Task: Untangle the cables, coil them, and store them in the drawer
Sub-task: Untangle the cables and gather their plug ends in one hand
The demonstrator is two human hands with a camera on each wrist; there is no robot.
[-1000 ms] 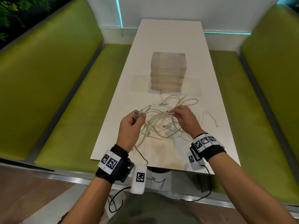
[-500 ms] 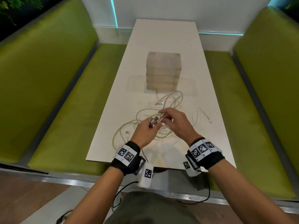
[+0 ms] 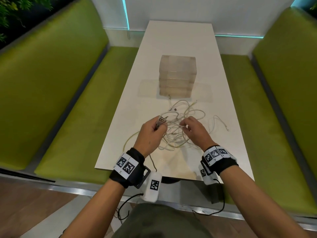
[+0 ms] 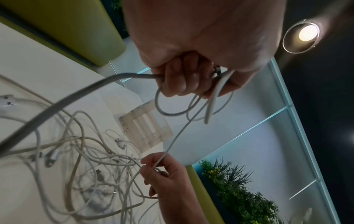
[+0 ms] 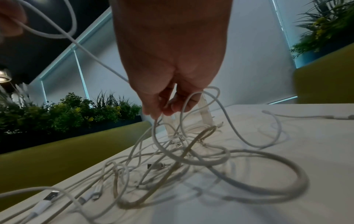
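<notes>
Step in hand, by my read: untangling, w/ coiling of the first cable just starting. Left hand [image 3: 151, 133] is fisted round a USB plug [image 3: 160, 121] plus a couple of small loops of cable, fingers curled tight per the left wrist view. From there one thin strand [image 4: 178, 136] runs taut-ish across to the right hand [image 3: 192, 129], which pinches it btwn thumb and fingertips [image 5: 153, 112], other fingers loosely bent. Both hands sit just above the cables [image 3: 178, 134], a white tangle on the near half of the tabletop [image 3: 180, 40]; one loose end trails off to the right, apart from the pile. Drawer unit [image 3: 177, 76], translucent, stands just beyond the tangle, mid-tabletop; drawers look closed, though hard to tell thru the plastic. Nothing stored yet as far as I can see. Next move prob. calls for: right hand to feed the strand out of the knot w/o dragging the whole pile, left to take each freed length into its loops. Watch for plugs snagging in crossings; ease, don't yank.
</notes>
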